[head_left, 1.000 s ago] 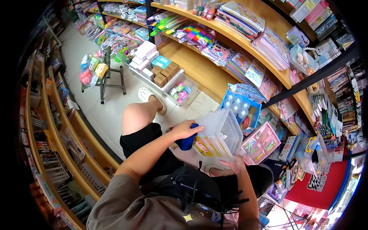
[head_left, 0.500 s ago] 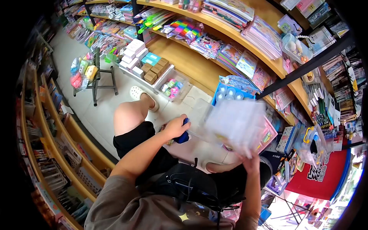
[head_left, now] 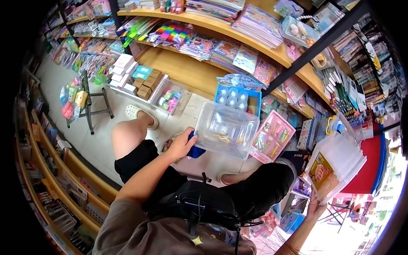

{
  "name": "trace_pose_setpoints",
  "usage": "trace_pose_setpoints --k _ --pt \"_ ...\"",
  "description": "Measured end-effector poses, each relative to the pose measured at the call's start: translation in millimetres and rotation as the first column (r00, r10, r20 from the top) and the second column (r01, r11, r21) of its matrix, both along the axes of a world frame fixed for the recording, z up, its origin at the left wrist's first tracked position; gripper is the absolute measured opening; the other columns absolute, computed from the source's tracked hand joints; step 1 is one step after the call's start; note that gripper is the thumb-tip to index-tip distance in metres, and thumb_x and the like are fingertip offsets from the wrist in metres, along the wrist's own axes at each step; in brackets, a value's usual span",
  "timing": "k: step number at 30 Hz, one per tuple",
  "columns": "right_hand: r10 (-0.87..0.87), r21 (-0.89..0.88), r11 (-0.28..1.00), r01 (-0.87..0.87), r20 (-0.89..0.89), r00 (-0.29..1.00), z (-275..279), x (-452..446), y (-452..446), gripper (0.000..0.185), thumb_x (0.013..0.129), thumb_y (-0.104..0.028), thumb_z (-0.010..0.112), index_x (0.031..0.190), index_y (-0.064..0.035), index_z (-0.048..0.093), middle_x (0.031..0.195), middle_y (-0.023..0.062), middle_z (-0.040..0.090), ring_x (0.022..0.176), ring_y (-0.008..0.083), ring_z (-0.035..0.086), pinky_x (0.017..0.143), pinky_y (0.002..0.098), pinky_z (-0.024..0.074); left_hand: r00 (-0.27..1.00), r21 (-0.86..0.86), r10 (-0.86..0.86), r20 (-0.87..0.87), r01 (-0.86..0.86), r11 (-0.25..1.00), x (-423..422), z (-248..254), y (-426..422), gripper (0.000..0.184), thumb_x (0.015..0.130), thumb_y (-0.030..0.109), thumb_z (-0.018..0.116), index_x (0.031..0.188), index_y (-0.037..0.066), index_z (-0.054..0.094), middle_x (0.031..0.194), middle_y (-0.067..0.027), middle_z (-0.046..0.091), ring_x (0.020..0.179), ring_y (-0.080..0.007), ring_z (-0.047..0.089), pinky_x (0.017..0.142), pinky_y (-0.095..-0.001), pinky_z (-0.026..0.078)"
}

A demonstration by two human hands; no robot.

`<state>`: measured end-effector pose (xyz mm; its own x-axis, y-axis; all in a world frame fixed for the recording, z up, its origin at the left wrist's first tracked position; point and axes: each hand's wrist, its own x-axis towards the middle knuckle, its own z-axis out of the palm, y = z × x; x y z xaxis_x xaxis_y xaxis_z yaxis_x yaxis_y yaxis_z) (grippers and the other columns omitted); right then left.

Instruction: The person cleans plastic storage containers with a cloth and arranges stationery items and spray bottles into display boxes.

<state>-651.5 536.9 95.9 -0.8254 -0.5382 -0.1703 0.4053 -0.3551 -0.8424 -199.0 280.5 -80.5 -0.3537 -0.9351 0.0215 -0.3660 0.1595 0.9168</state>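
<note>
Between the forearms, on the person's lap, lies a black bag point(head_left: 210, 199). Ahead of it, the left hand point(head_left: 182, 145) is closed on a bunched blue cloth point(head_left: 196, 152), its fingertips at the left rim of a clear plastic box point(head_left: 238, 148) that extends to the right of that hand. Well apart, the right hand point(head_left: 315, 208) grips the lower edge of a stack of clear plastic boxes point(head_left: 343, 163), tilted above its fingers, with a yellow label point(head_left: 321, 172) on the side facing left. Between the two hands and farther forward is a pink compartment tray point(head_left: 260, 157) holding small coloured items. Beyond the left hand's box stands a blue display carton point(head_left: 254, 100) with clear-topped bottles point(head_left: 232, 102). Straight ahead of the left hand, on the floor, sits a bin of small bright packets point(head_left: 171, 101), with brown cartons point(head_left: 146, 87) and white cartons point(head_left: 122, 70) just past it. Ahead and to that hand's left is a folding stool point(head_left: 89, 106); farthest forward, wooden shelves point(head_left: 174, 70) carry booklets point(head_left: 258, 27).
</note>
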Motion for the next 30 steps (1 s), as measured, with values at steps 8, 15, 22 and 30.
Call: trace_pose_setpoints --k 8,15,22,30 --pt "-0.035 -0.07 0.997 0.039 0.059 0.998 -10 -22 67 0.045 0.088 -0.009 0.037 0.129 0.0063 0.028 0.131 0.0231 0.035 0.115 0.0417 0.041 0.093 0.0476 0.0433 0.999 0.015 -0.037 -0.008 0.037 0.999 -8 10 6 0.024 0.089 0.024 0.047 0.102 0.004 0.044 0.077 -0.0205 0.055 0.074 -0.0367 0.056 0.065 -0.0397 0.043" --pt "-0.136 -0.094 0.985 0.145 0.099 0.986 -48 -32 123 0.043 0.088 -0.007 0.032 0.128 0.0088 0.029 0.128 0.0255 0.039 0.113 0.0423 0.043 0.093 0.0487 0.0428 0.996 -0.011 -0.085 -0.02 0.085 0.996 -15 10 10 0.021 0.089 0.021 0.048 0.101 0.004 0.045 0.075 -0.0177 0.054 0.07 -0.0337 0.055 0.065 -0.0375 0.043" --pt "-0.335 -0.013 0.939 0.342 0.17 0.927 -102 -10 185 0.047 0.084 -0.011 0.032 0.128 0.0067 0.032 0.124 0.0244 0.044 0.113 0.0402 0.045 0.094 0.0498 0.0418 0.995 -0.043 -0.063 0.075 0.067 0.997 -21 9 15 0.023 0.089 0.021 0.047 0.104 0.004 0.045 0.076 -0.018 0.054 0.07 -0.0341 0.055 0.064 -0.037 0.043" --pt "-0.624 0.367 0.776 0.513 0.319 0.714 -187 -1 239 0.048 0.087 -0.031 0.031 0.126 -0.004 0.036 0.121 0.0201 0.046 0.104 0.0396 0.051 0.083 0.048 0.0488 0.991 -0.11 -0.111 0.074 0.118 0.987 -24 -3 14 0.019 0.09 0.015 0.044 0.103 0.001 0.046 0.083 -0.0149 0.055 0.075 -0.0237 0.053 0.071 -0.0316 0.042"
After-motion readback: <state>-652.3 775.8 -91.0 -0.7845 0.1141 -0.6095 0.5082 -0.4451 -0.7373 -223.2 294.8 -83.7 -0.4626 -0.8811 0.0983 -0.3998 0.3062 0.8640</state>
